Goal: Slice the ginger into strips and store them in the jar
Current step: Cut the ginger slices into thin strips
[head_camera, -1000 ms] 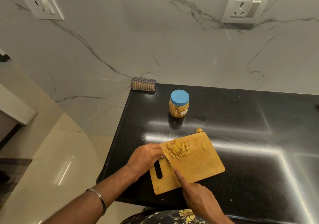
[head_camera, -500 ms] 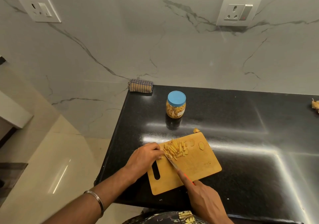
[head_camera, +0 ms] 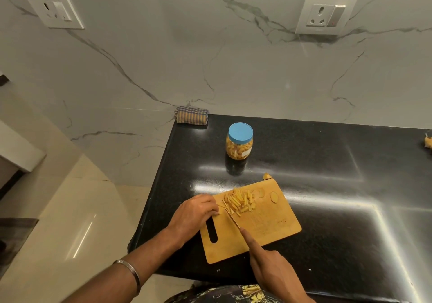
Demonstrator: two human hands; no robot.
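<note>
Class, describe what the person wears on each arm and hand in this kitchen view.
Both forearms are bare, with no sleeves in view. The left wrist carries a plain silver metal bangle. The left hand and right hand show no gloves or rings.

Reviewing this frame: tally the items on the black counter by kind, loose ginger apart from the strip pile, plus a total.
Cutting board: 1
Knife: 1
Jar, blue lid on: 1
Folded checked cloth: 1
Pile of ginger strips: 1
Round ginger slices on the board: 2
Ginger pieces off the board: 2, one at the right frame edge
Total: 9
</note>
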